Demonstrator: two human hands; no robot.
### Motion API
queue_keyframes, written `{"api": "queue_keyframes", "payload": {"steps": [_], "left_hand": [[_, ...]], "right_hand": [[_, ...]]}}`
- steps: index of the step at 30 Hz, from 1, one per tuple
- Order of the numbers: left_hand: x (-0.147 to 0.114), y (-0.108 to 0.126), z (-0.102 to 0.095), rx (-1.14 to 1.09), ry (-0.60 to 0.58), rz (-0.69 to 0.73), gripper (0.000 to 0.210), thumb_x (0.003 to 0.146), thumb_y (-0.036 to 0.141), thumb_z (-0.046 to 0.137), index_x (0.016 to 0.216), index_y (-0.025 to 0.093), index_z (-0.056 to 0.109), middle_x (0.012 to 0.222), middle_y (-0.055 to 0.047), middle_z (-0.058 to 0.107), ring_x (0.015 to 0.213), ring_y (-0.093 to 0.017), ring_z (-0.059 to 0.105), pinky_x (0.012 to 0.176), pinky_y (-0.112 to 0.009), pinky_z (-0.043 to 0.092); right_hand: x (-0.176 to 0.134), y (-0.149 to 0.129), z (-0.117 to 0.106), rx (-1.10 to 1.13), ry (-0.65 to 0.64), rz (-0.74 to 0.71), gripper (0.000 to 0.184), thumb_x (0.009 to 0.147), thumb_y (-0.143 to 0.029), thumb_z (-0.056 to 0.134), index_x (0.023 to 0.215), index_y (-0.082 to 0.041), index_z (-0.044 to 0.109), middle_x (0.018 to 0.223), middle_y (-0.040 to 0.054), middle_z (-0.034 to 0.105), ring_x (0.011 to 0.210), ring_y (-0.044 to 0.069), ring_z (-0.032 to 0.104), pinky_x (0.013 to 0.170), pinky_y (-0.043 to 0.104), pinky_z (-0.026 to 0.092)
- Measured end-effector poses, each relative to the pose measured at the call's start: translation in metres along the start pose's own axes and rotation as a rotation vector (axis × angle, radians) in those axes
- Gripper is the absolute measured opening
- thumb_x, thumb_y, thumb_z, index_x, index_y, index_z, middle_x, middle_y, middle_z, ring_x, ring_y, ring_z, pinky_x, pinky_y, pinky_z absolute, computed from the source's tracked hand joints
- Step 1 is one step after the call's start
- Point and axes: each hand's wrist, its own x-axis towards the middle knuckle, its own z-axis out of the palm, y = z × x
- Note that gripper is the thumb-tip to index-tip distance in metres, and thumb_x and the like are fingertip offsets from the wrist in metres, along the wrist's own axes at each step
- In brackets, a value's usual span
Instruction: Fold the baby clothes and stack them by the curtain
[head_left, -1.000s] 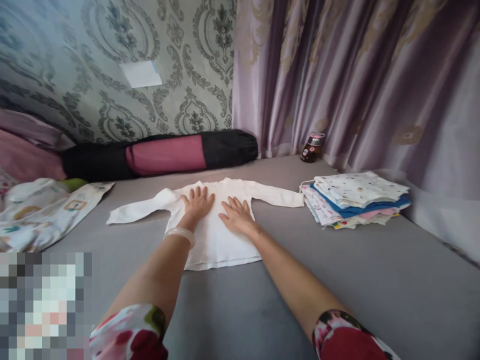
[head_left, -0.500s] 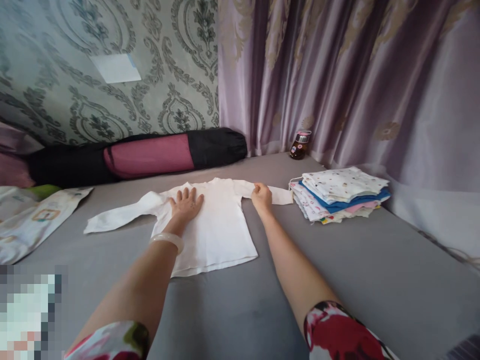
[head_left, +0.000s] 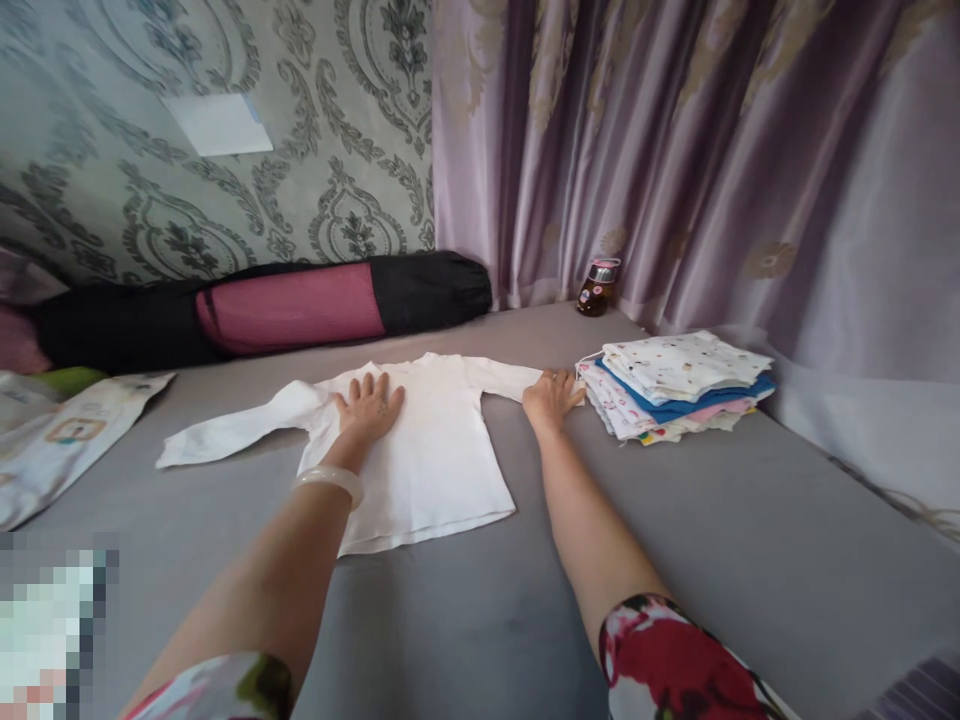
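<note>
A white long-sleeved shirt (head_left: 439,450) lies spread on the grey sheet, its collar away from me and both sleeves stretched out sideways. My left hand (head_left: 367,408) rests flat on the upper left of its chest, fingers spread. On the right sleeve, near the cuff, lies my right hand (head_left: 553,400); its fingers point right, a little bent and apart, and cover part of the cuff. Just beyond that hand is a stack of folded clothes (head_left: 682,370), white printed, blue and pink.
A printed white garment (head_left: 82,430) lies at the left. Along the wall is a long black and pink bag (head_left: 300,310). A dark bottle (head_left: 598,288) stands by the purple curtain (head_left: 637,150). The grey sheet (head_left: 465,630) extends under everything.
My right hand has slid right along the sleeve towards the cuff, going from a closed fist to spread fingers. My left hand has stayed on the chest of the shirt.
</note>
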Motion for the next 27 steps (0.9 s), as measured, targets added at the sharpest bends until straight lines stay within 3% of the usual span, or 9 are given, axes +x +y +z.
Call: {"api": "queue_keyframes", "payload": {"steps": [4,11,18,22,27], "left_hand": [[-0.001,0.001,-0.001,0.007,0.012,0.007,0.067,0.091,0.055,0.015,0.147,0.022,0.032,0.157,-0.011,0.025,0.143,-0.036,0.019,0.111,-0.065,0.014],[0.000,0.001,0.000,-0.004,0.011,0.000,0.067,0.091,0.055,0.016,0.147,0.021,0.032,0.157,-0.011,0.025,0.143,-0.036,0.018,0.111,-0.065,0.014],[-0.002,0.001,0.004,-0.006,0.058,0.023,0.063,0.093,0.051,0.020,0.145,0.017,0.035,0.153,-0.016,0.031,0.142,-0.035,0.023,0.112,-0.058,0.019],[-0.001,0.003,0.006,-0.036,0.136,0.107,0.053,0.095,0.041,0.025,0.141,0.017,0.040,0.149,-0.016,0.037,0.140,-0.031,0.028,0.112,-0.051,0.024],[0.001,0.028,0.005,-0.133,0.168,0.269,0.050,0.090,0.020,0.037,0.140,0.014,0.041,0.147,-0.017,0.037,0.137,-0.031,0.032,0.109,-0.049,0.029]], "right_hand": [[0.000,0.001,-0.001,-0.017,0.044,0.006,0.042,0.084,-0.013,0.036,0.114,-0.011,0.065,0.117,0.0202,0.059,0.115,0.033,0.047,0.104,0.059,0.014],[0.003,-0.001,-0.008,-0.007,-0.005,-0.015,0.038,0.085,-0.013,0.038,0.105,-0.013,0.070,0.112,0.0182,0.062,0.112,0.033,0.048,0.095,0.048,0.027],[0.008,-0.014,-0.010,0.116,-0.078,-0.293,0.033,0.089,-0.019,0.042,0.108,-0.021,0.069,0.106,0.0102,0.068,0.108,0.024,0.055,0.106,0.043,0.020],[0.011,-0.024,-0.007,0.331,-0.228,-0.285,0.025,0.086,-0.026,0.050,0.103,-0.022,0.068,0.096,0.0060,0.071,0.093,0.021,0.062,0.090,0.034,0.039],[0.012,-0.033,-0.002,0.876,-0.468,-0.087,0.016,0.074,-0.027,0.063,0.085,-0.017,0.068,0.077,0.0009,0.070,0.073,0.017,0.063,0.067,0.025,0.045]]}}
